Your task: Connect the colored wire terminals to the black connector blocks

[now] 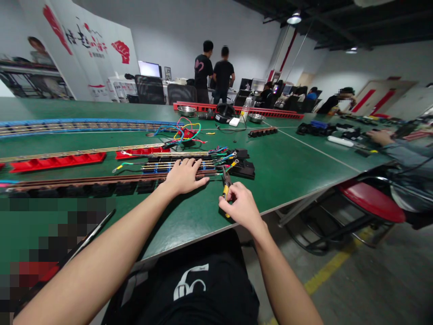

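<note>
Presently, pliers [226, 191] are gripped by the right hand [241, 205] near the counter's front edge [196, 234]; rails [154, 167] are touched by the spread left hand [184, 177].

- The single head view was taken from above the green table [287, 167], directed forward and down.
- The left hand [183, 176] and right hand [241, 204] were framed close, the back wall [162, 36] farther off.
</note>
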